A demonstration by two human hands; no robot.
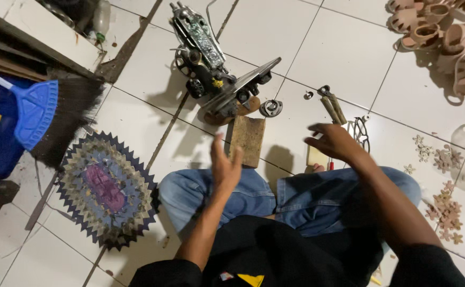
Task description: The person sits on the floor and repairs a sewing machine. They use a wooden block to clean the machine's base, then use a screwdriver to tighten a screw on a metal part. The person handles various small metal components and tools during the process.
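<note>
The left hand (225, 166) is raised edge-on over the left knee, fingers loosely straight and released, gripping nothing; its fingertips come just beside the near left edge of a brown wooden block (248, 140) standing on the white tiled floor (338, 42). The right hand (332, 141) hovers palm down with its fingers spread and slack, also empty, above a small pale block (316, 156) that lies near the right knee. Just beyond that hand lie pliers with tan handles (332, 107) and a small metal wheel (270, 108).

Farther off, past the wooden block, a black ornate machine (207, 58) lies tipped on its side. The person sits cross-legged in blue jeans (243, 196). To the left on the floor rests an oval patchwork mat (106, 187), and beyond it a blue-handled broom (46, 119). Far right sits a heap of tan sandals (445, 37); small flower-shaped cutouts (445, 207) are scattered along the right side.
</note>
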